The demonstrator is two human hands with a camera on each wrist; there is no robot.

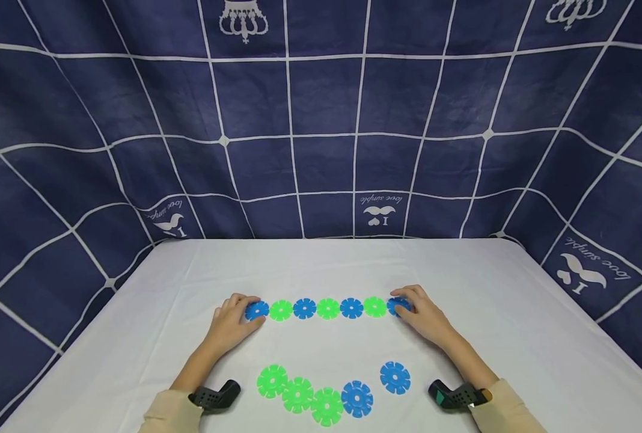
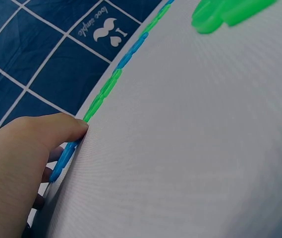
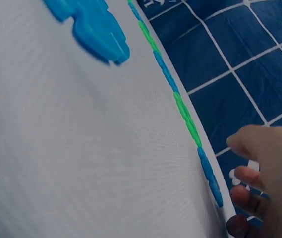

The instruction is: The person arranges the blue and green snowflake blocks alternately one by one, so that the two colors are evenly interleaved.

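Observation:
A straight row of notched plastic snowflake discs, blue and green by turns, lies flat across the table. My left hand pinches the blue disc at the left end, thumb on its near side and fingertips on the far side. In the left wrist view, the thumb touches that disc near its join with the green disc. Over the right-end blue disc hovers my right hand, thumb and fingers spread. The right wrist view shows a gap between the thumb and that disc.
Nearer me lie three green discs in a slanting line, their edges meeting or overlapping. A blue disc sits beside them, and another blue disc lies apart to the right. A white cloth covers the table; a navy checked curtain hangs behind.

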